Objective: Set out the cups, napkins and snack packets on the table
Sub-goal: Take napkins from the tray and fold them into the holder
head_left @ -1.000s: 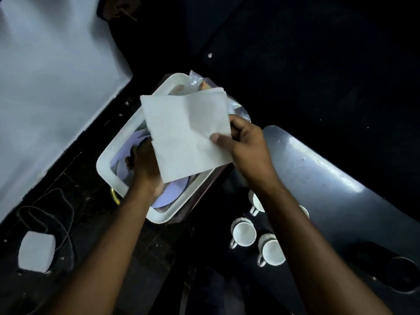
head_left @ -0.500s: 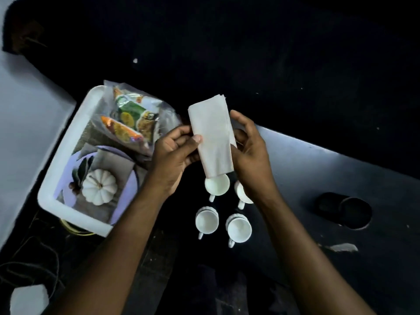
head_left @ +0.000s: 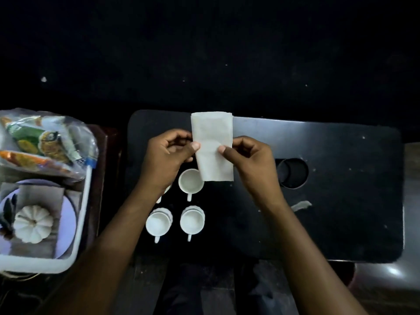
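Observation:
I hold a folded white napkin [head_left: 213, 142] upright over the black table [head_left: 341, 201]. My left hand [head_left: 169, 159] pinches its left edge and my right hand [head_left: 247, 162] pinches its right edge. Below the napkin stand several small white cups: one at the back [head_left: 190, 184], two in front [head_left: 158, 223] [head_left: 192, 220], and one mostly hidden under my left wrist. Snack packets [head_left: 38, 142] in a clear bag lie in the white tray [head_left: 78, 223] to the left of the table.
The tray also holds a lilac plate [head_left: 69, 214] with a grey cloth and a white pumpkin ornament [head_left: 33, 223]. A round cup-holder hole [head_left: 293, 173] and a pale scrap [head_left: 301, 205] mark the table's right half. A grey surface [head_left: 386, 276] lies at the lower right.
The napkin went from an open sheet held over the tray to a folded strip. Both hands carried it rightward over the table, and my view followed them there.

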